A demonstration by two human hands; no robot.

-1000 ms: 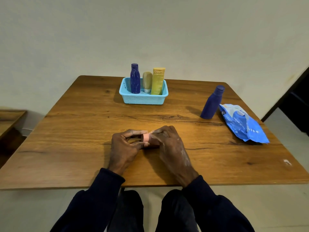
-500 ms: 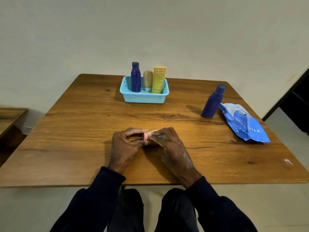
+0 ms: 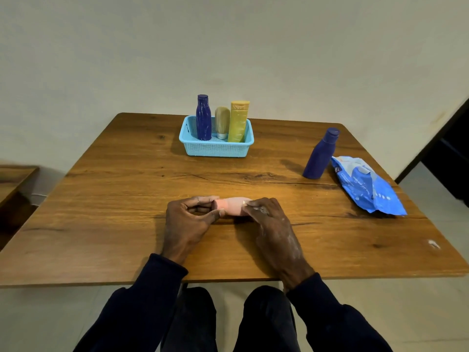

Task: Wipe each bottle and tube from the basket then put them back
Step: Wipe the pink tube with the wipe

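pink tube held horizontal btwn both hands, low over the near-centre of the counter; contact w/ counter can't be told. L hand: thumb + fingers curled, tube's left end pinched. R hand: fingers curled over the right end, gripped from above. basket sat at back centre w/ dk-blue bottle, beige tube, yellow tube stood upright inside. 2nd dk-blue bottle stood on counter at right, just beside blue wipes pack.
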